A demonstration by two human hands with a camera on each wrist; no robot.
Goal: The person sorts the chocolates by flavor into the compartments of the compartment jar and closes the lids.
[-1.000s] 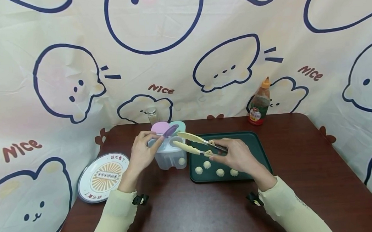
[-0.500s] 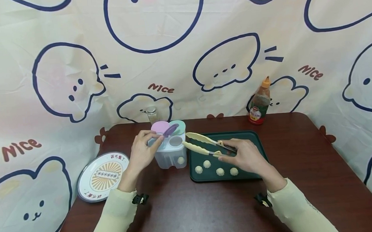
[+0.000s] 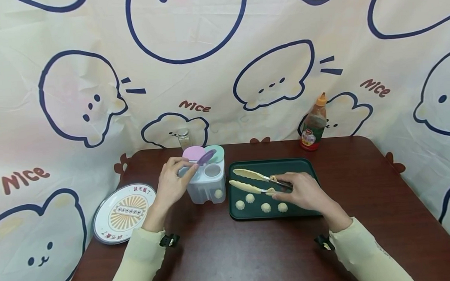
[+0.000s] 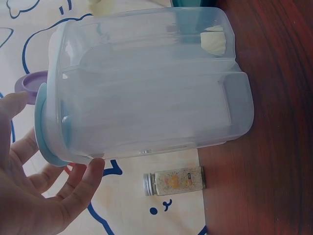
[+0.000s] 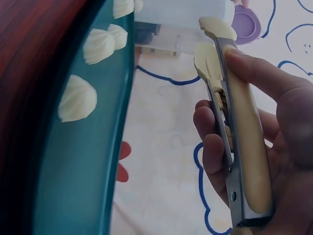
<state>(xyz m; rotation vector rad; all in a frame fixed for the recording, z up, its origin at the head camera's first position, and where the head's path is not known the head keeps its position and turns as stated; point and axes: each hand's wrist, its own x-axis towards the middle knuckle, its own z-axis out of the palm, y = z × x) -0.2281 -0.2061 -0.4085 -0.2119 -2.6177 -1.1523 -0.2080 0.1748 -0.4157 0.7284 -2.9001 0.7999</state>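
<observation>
My right hand [image 3: 307, 191] grips cream-tipped food tongs [image 5: 247, 142], their arms spread with nothing between the tips, over the dark green tray [image 3: 309, 165]. On that tray lie several small pleated white buns [image 5: 77, 99]. Left of it stands a clear plastic storage container [image 4: 156, 98] with coloured round lids. My left hand [image 3: 173, 180] holds the container's top near the blue lid [image 4: 43, 125], its thumb against the raised purple lid [image 3: 206, 157]. The round opening [image 3: 212, 171] at the front right is uncovered. One bun [image 3: 218, 194] sits inside, low down.
A printed round plate [image 3: 125, 213] lies at the left of the brown table [image 3: 232, 252]. Behind the container stands a small glass seasoning jar [image 4: 178, 181]. A sauce bottle [image 3: 314, 126] with an orange cap is at the back right, before the patterned cloth.
My right hand and the tongs have moved right and slightly down, from over the container's opening to over the tray. My left hand and the raised purple lid keep their place.
</observation>
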